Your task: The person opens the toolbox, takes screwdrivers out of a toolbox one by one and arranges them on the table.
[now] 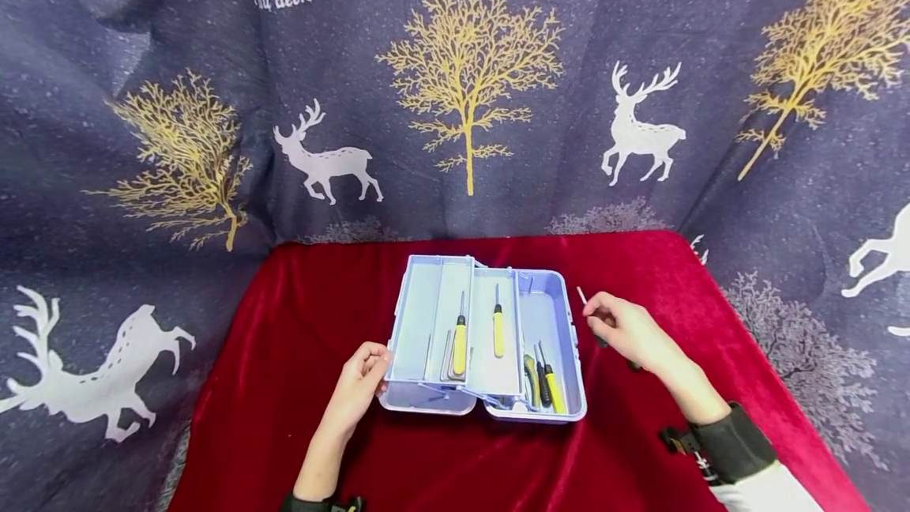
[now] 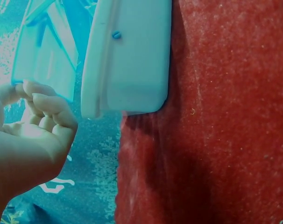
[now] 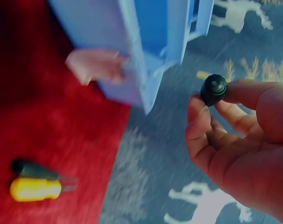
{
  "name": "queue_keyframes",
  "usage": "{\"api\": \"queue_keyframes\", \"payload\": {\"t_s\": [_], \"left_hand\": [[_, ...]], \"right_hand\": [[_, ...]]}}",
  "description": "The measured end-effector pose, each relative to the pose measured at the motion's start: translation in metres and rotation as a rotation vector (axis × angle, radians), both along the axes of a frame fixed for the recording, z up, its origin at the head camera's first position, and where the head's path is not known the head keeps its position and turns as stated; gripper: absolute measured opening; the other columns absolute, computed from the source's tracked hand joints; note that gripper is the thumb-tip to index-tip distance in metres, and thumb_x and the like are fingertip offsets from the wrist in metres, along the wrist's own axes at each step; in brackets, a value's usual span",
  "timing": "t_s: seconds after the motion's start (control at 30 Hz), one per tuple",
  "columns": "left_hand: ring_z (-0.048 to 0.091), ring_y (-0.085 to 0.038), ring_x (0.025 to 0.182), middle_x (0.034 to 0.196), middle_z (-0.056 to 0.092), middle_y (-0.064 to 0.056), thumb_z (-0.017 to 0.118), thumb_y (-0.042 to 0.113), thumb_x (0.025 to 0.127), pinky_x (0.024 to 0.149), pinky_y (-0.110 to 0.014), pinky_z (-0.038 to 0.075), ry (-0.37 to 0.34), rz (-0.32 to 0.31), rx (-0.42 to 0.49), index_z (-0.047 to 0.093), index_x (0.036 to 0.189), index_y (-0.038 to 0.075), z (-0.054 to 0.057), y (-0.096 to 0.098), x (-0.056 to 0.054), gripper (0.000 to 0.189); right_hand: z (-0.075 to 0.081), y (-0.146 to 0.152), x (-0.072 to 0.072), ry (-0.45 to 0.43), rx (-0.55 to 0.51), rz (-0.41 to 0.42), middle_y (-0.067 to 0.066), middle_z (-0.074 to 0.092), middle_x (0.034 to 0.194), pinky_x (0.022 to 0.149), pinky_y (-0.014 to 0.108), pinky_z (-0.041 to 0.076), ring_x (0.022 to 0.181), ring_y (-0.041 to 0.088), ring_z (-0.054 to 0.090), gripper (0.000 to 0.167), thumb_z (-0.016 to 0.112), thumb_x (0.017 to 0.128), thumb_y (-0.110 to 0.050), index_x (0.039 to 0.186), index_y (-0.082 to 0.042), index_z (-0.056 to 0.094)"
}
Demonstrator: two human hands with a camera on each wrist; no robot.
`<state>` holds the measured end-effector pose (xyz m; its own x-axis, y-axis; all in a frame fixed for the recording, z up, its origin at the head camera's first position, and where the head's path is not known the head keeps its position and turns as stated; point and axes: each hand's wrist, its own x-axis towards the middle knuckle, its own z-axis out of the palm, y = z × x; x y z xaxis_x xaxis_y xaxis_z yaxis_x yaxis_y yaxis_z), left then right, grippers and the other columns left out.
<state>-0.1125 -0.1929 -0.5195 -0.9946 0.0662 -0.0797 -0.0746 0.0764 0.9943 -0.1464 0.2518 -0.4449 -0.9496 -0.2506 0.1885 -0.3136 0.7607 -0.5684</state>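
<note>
A light blue toolbox (image 1: 572,385) stands unfolded on the red cloth. My left hand (image 1: 362,374) holds the left edge of its raised tray (image 1: 412,314); in the left wrist view, the thumb and curled fingers meet at the tray's corner (image 2: 43,60). Just right of the box, my right hand (image 1: 626,330) pinches a screwdriver, its thin shaft (image 1: 581,295) pointing away. Its black handle end (image 3: 214,88) shows between thumb and fingers in the right wrist view. The trays carry yellow-handled screwdrivers (image 1: 460,346) and an L-shaped hex key (image 1: 447,354).
Pliers (image 1: 531,378), a black-handled tool (image 1: 545,385) and a yellow screwdriver (image 1: 554,389) lie in the box's right compartment. In the right wrist view, a yellow-handled tool (image 3: 36,189) and a black-handled one (image 3: 34,169) lie on the red cloth (image 3: 43,130). A patterned curtain (image 1: 498,212) hangs behind.
</note>
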Motion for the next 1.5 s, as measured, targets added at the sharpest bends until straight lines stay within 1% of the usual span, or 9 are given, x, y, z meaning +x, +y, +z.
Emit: {"api": "queue_keyframes", "payload": {"t_s": [0.17,0.33,0.43,0.53,0.63,0.77,1.0,1.3,1.5], "left_hand": [[0.051,-0.010,0.062,0.071,0.054,-0.001,0.058,0.008,0.105,0.059,-0.022,0.044,0.006,0.003,-0.006,0.056,0.109,-0.005,-0.001,0.000,0.001,0.014],[0.051,-0.011,0.063,0.072,0.054,-0.002,0.058,0.009,0.106,0.059,-0.022,0.044,-0.004,0.012,0.005,0.055,0.110,-0.006,0.001,0.000,0.001,0.016],[0.051,-0.011,0.063,0.072,0.054,-0.003,0.058,0.010,0.106,0.059,-0.022,0.043,-0.009,0.016,0.011,0.056,0.110,-0.006,0.002,0.000,0.001,0.017],[0.051,-0.011,0.063,0.072,0.054,-0.003,0.058,0.010,0.106,0.059,-0.022,0.044,-0.002,0.019,0.011,0.055,0.110,-0.006,0.001,0.000,0.001,0.017],[0.051,-0.011,0.063,0.072,0.055,-0.002,0.058,0.009,0.106,0.059,-0.022,0.044,0.006,0.017,0.015,0.054,0.110,-0.007,-0.001,0.001,0.001,0.017],[0.051,-0.011,0.063,0.072,0.056,-0.002,0.058,0.009,0.106,0.059,-0.021,0.044,0.005,0.014,0.024,0.054,0.110,-0.007,0.000,0.002,0.000,0.017],[0.051,-0.010,0.062,0.072,0.056,0.000,0.057,0.007,0.106,0.059,-0.021,0.045,0.006,0.030,0.030,0.054,0.110,-0.008,-0.001,0.002,-0.001,0.016],[0.050,-0.010,0.063,0.073,0.056,-0.001,0.057,0.008,0.106,0.060,-0.021,0.044,-0.004,0.030,0.038,0.054,0.110,-0.008,0.000,0.004,0.000,0.017],[0.050,-0.010,0.063,0.073,0.056,-0.002,0.056,0.007,0.106,0.059,-0.021,0.044,-0.013,0.037,0.032,0.054,0.110,-0.008,0.001,0.004,0.001,0.015]], "right_hand": [[-0.003,0.033,0.002,0.028,0.028,-0.087,-0.004,0.064,0.077,0.062,0.028,0.046,0.068,0.005,0.054,0.013,0.071,0.091,0.000,0.097,-0.010,0.064],[-0.015,0.063,-0.002,-0.058,0.006,-0.183,0.007,0.069,0.083,0.062,0.028,0.047,0.069,0.008,0.060,0.012,0.070,0.093,-0.002,0.100,-0.004,0.061],[-0.031,0.079,-0.004,-0.104,0.016,-0.230,0.013,0.071,0.084,0.065,0.033,0.048,0.071,0.016,0.064,0.015,0.069,0.094,-0.003,0.104,0.000,0.058],[-0.052,0.093,-0.004,-0.125,0.043,-0.261,0.017,0.071,0.084,0.067,0.040,0.049,0.073,0.026,0.066,0.019,0.068,0.093,-0.003,0.106,0.003,0.055],[-0.072,0.104,-0.002,-0.150,0.066,-0.281,0.018,0.071,0.083,0.068,0.042,0.049,0.075,0.031,0.066,0.020,0.067,0.093,-0.003,0.106,0.005,0.054],[-0.085,0.113,0.001,-0.201,0.080,-0.296,0.019,0.070,0.084,0.067,0.041,0.049,0.077,0.033,0.066,0.018,0.065,0.095,-0.004,0.106,0.006,0.055],[-0.089,0.111,-0.003,-0.202,0.078,-0.299,0.018,0.071,0.084,0.068,0.040,0.048,0.077,0.030,0.065,0.015,0.066,0.095,-0.007,0.102,0.003,0.058],[-0.091,0.110,-0.006,-0.241,0.093,-0.313,0.021,0.071,0.087,0.070,0.042,0.049,0.082,0.036,0.067,0.015,0.066,0.093,-0.009,0.100,0.004,0.059],[-0.091,0.111,-0.007,-0.270,0.104,-0.298,0.021,0.071,0.089,0.070,0.039,0.049,0.081,0.031,0.066,0.016,0.065,0.094,-0.011,0.098,0.004,0.060]]}}
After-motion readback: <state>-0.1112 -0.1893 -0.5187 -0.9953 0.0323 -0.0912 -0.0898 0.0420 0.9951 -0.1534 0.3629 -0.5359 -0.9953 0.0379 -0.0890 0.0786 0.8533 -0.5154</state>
